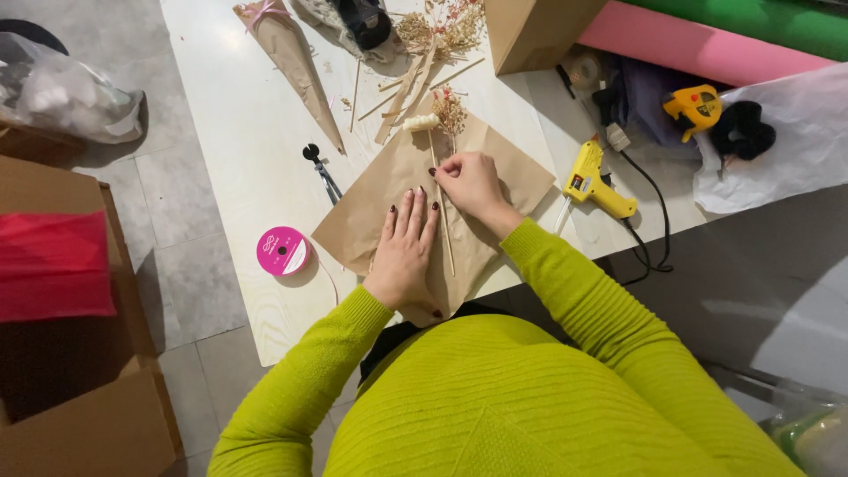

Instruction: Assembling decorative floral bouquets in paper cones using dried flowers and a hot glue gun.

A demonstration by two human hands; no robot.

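A sheet of brown kraft paper (371, 199) lies on the pale wooden table (238, 132). My left hand (405, 252) rests flat on it, fingers spread, pressing the paper down. My right hand (473, 184) pinches thin dried stems (439, 203) that lie along the paper. The stems end in a white tuft (421, 122) and small reddish dried flowers (449, 108) near the paper's far corner.
A pink ribbon spool (283, 251) and black scissors (321, 172) lie left of the paper. A wrapped paper cone (296, 62) and dried flowers (442, 26) sit farther back. A yellow glue gun (594, 182) lies to the right. Cardboard boxes (71, 353) stand on the floor at left.
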